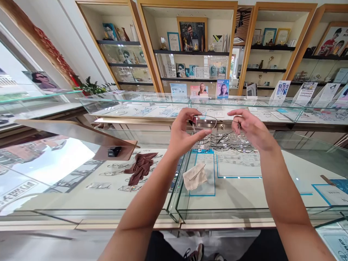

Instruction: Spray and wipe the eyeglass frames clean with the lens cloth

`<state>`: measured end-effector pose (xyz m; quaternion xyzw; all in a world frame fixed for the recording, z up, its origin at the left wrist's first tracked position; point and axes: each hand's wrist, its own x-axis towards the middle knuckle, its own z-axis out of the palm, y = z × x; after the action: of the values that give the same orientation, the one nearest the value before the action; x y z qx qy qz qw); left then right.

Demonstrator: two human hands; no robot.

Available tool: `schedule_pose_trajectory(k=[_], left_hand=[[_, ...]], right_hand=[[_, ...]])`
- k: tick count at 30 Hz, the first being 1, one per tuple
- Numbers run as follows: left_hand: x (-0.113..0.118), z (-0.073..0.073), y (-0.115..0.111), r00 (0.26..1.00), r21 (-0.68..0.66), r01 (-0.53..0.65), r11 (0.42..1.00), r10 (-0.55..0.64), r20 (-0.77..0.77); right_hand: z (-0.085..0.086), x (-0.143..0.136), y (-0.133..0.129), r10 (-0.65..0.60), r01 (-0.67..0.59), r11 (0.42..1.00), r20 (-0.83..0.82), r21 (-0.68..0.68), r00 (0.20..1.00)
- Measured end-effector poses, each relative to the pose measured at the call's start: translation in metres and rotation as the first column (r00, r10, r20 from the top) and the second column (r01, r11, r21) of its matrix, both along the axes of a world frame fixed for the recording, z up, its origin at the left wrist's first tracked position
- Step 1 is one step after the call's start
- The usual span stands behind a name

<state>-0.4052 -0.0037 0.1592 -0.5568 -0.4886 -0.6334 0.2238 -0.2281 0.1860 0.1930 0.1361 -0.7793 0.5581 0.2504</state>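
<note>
A pair of thin-rimmed eyeglasses [206,127] is held up above the glass display counter. My left hand [187,132] grips them at one lens, thumb below and fingers above. On the other side, my right hand [248,127] has its fingers curled around a thin part of the glasses near the temple tip. Below the hands, a beige cloth [195,177] lies on the counter glass. Further left there is a crumpled brown cloth [141,167], also on the glass.
A tilted mirror [73,159] on a wooden base stands at the left. Many frames lie inside the cases. Behind them runs a second glass counter [152,108] with upright cards, including a blue-purple one [222,88]. Shelves line the wall.
</note>
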Motion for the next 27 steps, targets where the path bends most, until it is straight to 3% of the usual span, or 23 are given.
schedule_pose_trajectory(k=[4, 8, 14, 19, 27], left_hand=[[0.003, 0.022, 0.008, 0.997, 0.133, 0.066, 0.989, -0.071, 0.037], [0.012, 0.023, 0.01, 0.987, 0.161, 0.112, 0.981, -0.128, 0.097], [0.017, 0.016, 0.008, 0.977, 0.193, 0.124, 0.973, -0.154, 0.149], [0.009, 0.016, 0.005, 0.981, 0.155, 0.064, 0.986, -0.091, 0.173], [-0.005, 0.014, 0.005, 0.986, 0.099, 0.042, 0.994, -0.057, 0.154]], right_hand=[[0.014, 0.0, -0.012, -0.207, 0.228, 0.971, -0.22, 0.072, 0.953], [0.009, -0.005, -0.021, -0.308, 0.348, 0.935, -0.317, 0.075, 0.897], [-0.001, -0.013, -0.02, -0.276, 0.292, 0.956, -0.25, 0.028, 0.928], [-0.002, -0.014, -0.016, -0.246, 0.261, 0.965, -0.248, 0.027, 0.937], [-0.004, -0.015, -0.011, -0.292, 0.329, 0.941, -0.3, 0.079, 0.908]])
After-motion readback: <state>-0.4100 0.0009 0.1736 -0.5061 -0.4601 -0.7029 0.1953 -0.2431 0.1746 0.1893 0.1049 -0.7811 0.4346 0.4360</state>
